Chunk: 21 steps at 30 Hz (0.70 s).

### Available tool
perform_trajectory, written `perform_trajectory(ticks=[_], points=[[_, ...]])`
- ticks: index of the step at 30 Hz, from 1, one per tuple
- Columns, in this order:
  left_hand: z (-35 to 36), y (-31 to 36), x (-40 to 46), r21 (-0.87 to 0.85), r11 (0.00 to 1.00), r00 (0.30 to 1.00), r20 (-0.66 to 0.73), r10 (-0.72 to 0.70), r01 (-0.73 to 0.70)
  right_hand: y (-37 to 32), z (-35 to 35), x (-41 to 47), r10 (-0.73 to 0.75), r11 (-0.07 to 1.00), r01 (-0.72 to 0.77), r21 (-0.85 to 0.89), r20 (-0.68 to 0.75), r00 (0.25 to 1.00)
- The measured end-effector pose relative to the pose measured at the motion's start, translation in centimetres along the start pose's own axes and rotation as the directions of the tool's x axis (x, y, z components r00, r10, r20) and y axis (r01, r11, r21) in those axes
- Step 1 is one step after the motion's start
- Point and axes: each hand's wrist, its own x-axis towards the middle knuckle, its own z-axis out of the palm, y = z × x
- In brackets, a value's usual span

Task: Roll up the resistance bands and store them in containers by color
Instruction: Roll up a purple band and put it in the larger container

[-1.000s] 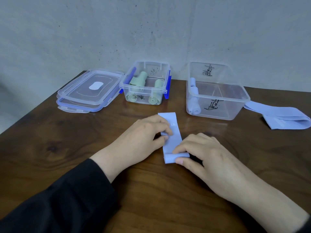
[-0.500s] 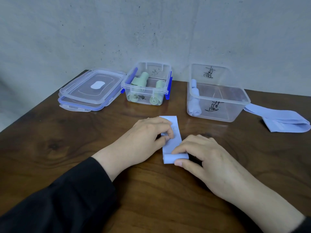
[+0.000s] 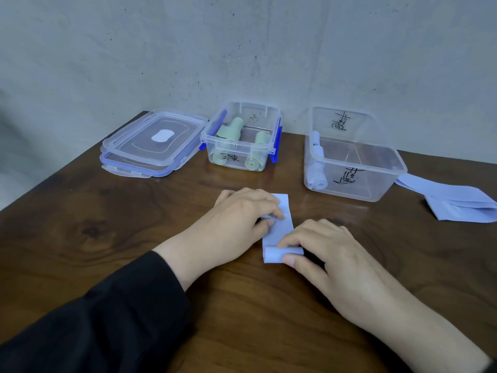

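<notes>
My right hand (image 3: 333, 254) has its grip narrow on the rolled near end of a pale blue band (image 3: 278, 232): thumb under the near side of the small roll, fingers curled over its top. The rest of that band lies flat on the tabletop (image 3: 134, 232), running away from me toward the far edge. My left hand (image 3: 242, 214) holds the flat part down, its fingertips curled onto the band's left side about midway along; whether the thumb is pinching the strip or only pressing it I cannot tell. The band sits near the middle of the tabletop, between my two hands.

Toward the far edge stands a small clear container (image 3: 242, 138) with blue clips, holding rolled green bands (image 3: 252, 164). Beside it to the right is a larger clear container (image 3: 382, 181) with dark handwriting on its walls; rolled blue bands (image 3: 317, 179) lie along its left inner wall. A loose blue band (image 3: 454, 203) lies folded flat on the tabletop near the right edge, one end touching that container. Two clear lids (image 3: 150, 141) are stacked by the far left corner.
</notes>
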Motion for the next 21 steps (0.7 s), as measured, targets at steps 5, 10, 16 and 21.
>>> perform_trajectory(ticks=[5,10,16,21], points=[[0.04,0.00,0.06,-0.012,1.000,1.000,-0.019,-0.004,0.004,-0.18,0.24,0.21,0.022,0.999,-0.022,0.025,-0.019,1.000],[-0.20,-0.06,0.00,0.031,0.999,0.999,-0.047,0.009,-0.008,-0.27,0.01,0.09,-0.013,1.000,0.012,0.018,0.055,0.998],[-0.34,0.10,0.09,0.001,1.000,0.999,-0.039,-0.010,0.010,-0.08,0.14,0.17,0.007,1.000,-0.007,0.028,-0.020,1.000],[-0.46,0.12,0.17,0.005,1.000,0.999,-0.047,-0.012,0.013,-0.25,0.38,0.62,0.033,0.999,-0.032,0.008,-0.016,0.999]])
